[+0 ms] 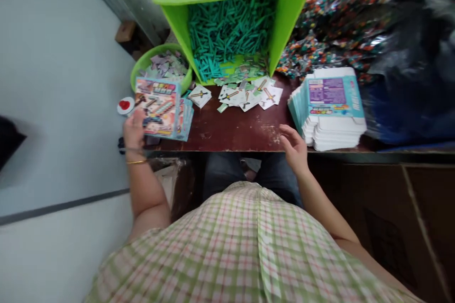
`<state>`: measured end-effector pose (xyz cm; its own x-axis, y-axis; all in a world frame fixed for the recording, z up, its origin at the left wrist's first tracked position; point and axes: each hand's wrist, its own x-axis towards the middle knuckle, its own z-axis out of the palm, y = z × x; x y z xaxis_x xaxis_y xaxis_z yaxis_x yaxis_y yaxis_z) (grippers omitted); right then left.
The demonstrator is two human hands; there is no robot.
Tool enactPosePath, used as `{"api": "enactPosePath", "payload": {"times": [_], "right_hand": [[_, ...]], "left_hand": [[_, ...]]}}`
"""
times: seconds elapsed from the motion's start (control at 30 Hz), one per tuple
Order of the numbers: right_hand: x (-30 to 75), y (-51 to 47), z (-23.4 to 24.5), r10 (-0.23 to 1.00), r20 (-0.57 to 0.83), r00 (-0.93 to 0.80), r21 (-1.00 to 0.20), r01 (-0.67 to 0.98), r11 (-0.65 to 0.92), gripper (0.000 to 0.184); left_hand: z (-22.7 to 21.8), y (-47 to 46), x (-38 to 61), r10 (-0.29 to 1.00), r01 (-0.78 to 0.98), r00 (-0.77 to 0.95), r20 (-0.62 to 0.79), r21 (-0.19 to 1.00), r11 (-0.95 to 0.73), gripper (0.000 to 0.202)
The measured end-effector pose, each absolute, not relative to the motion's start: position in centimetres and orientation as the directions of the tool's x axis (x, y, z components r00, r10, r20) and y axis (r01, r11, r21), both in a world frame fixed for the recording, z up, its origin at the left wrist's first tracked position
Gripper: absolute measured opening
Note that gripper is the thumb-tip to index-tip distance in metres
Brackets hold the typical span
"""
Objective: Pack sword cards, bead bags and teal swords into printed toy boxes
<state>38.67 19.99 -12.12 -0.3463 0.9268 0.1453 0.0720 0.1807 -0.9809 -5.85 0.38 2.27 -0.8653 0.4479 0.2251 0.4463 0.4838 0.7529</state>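
Note:
At the left end of the dark red table, my left hand (134, 130) grips the left edge of a printed box (158, 106) with tools pictured on its front. More light-blue boxes (186, 118) show beside and beneath it. My right hand (295, 149) is empty, its fingers apart over the table's front edge. Just right of that hand is a stack of flat, unfolded cartons (336, 125), white, light blue and purple. White cards (234, 96) printed with pixel swords lie spread at the middle, and a small card stack (199, 95) sits left of them.
A bright green bin (287, 28) on its side holds many teal plastic pieces (231, 23). To its left, a green basin (133, 75) contains small packets. Shiny bags with orange and teal pieces (341, 23) are heaped at the back right. A round white-and-red item (125, 105) is left of the boxes.

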Motion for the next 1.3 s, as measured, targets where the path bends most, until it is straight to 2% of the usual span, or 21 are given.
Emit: {"api": "enactPosePath", "payload": {"times": [0.13, 0.2, 0.23, 0.3, 0.37, 0.43, 0.47, 0.53, 0.67, 0.73, 0.83, 0.9, 0.97, 1.07, 1.1, 1.13, 1.2, 1.27, 1.3], "right_hand": [[40.9, 24.3, -11.9, 0.908, 0.305, -0.289, -0.882, 0.275, 0.384, 0.031], [42.9, 28.3, -12.1, 0.907, 0.351, -0.231, -0.789, 0.448, 0.420, 0.034], [44.1, 30.6, -12.4, 0.920, 0.347, -0.183, -0.745, 0.542, 0.389, 0.040], [46.2, 35.0, -13.4, 0.960, 0.276, -0.036, -0.667, 0.713, 0.219, 0.060], [47.8, 38.7, -14.7, 0.987, 0.118, 0.110, -0.591, 0.807, -0.019, 0.077], [48.5, 41.0, -15.9, 0.980, -0.053, 0.189, -0.536, 0.823, -0.188, 0.081], [48.6, 41.6, -16.2, 0.974, -0.100, 0.205, -0.530, 0.817, -0.226, 0.080], [48.8, 42.0, -16.4, 0.972, -0.075, 0.224, -0.566, 0.792, -0.226, 0.075], [49.2, 40.1, -14.3, 0.955, 0.186, 0.230, -0.710, 0.704, -0.031, 0.057], [48.7, 37.7, -12.7, 0.942, 0.284, 0.181, -0.775, 0.622, 0.114, 0.050], [45.4, 31.7, -11.2, 0.940, 0.342, -0.012, -0.839, 0.446, 0.311, 0.047], [42.1, 26.8, -10.8, 0.926, 0.308, -0.220, -0.880, 0.305, 0.365, 0.046], [39.0, 22.4, -10.8, 0.903, 0.272, -0.333, -0.896, 0.256, 0.364, 0.054], [36.0, 19.1, -10.4, 0.906, 0.272, -0.325, -0.863, 0.335, 0.379, 0.098], [35.6, 18.9, -10.1, 0.907, 0.268, -0.324, -0.855, 0.354, 0.379, 0.107], [35.4, 19.0, -9.8, 0.908, 0.253, -0.334, -0.860, 0.353, 0.369, 0.108], [35.6, 19.6, -9.3, 0.905, 0.189, -0.380, -0.912, 0.273, 0.305, 0.090], [35.9, 19.7, -9.6, 0.893, 0.101, -0.438, -0.977, 0.126, 0.172, 0.063], [36.1, 19.5, -10.0, 0.880, 0.060, -0.471, -0.994, 0.057, 0.098, 0.055]], "left_hand": [[1.7, 0.2, -8.2, 0.434, 0.344, -0.899, 0.058, 0.707, 0.618, 0.031], [0.9, 0.3, -7.7, 0.383, 0.330, -0.921, 0.071, 0.664, 0.671, 0.030], [0.7, 0.3, -7.2, 0.347, 0.359, -0.926, 0.150, 0.632, 0.687, 0.035], [0.3, 0.8, -5.9, 0.317, 0.468, -0.882, 0.349, 0.563, 0.681, 0.043], [-0.2, 2.0, -4.1, 0.366, 0.603, -0.789, 0.494, 0.502, 0.620, 0.045], [-1.5, 4.2, -1.6, 0.477, 0.717, -0.695, 0.538, 0.475, 0.510, 0.046], [-2.5, 5.4, -0.1, 0.538, 0.755, -0.656, 0.530, 0.478, 0.450, 0.047], [-4.9, 7.9, 3.6, 0.675, 0.788, -0.584, 0.451, 0.513, 0.339, 0.047], [-9.7, 10.9, 11.5, 0.853, 0.686, -0.470, 0.227, 0.703, 0.190, 0.043], [-11.2, 11.4, 14.6, 0.910, 0.524, -0.405, 0.093, 0.839, 0.148, 0.054], [-11.9, 12.1, 17.2, 0.959, 0.121, -0.276, -0.062, 0.988, 0.098, 0.080], [-11.9, 12.8, 18.1, 0.953, -0.139, -0.284, -0.100, 0.988, 0.063, 0.090], [-11.6, 13.4, 19.3, 0.883, -0.265, -0.447, -0.144, 0.964, 0.023, 0.090], [-11.0, 13.7, 21.6, 0.667, -0.249, -0.724, -0.175, 0.968, -0.016, 0.081], [-10.8, 13.6, 22.4, 0.625, -0.222, -0.765, -0.155, 0.975, -0.030, 0.077], [-10.5, 13.5, 22.8, 0.614, -0.194, -0.780, -0.123, 0.980, -0.050, 0.075], [-9.9, 13.2, 22.8, 0.658, -0.133, -0.753, -0.033, 0.986, -0.102, 0.075], [-9.1, 13.1, 21.5, 0.731, -0.048, -0.680, 0.056, 0.991, -0.121, 0.081], [-8.7, 13.1, 20.4, 0.762, 0.007, -0.641, 0.090, 0.994, -0.112, 0.087]]}}
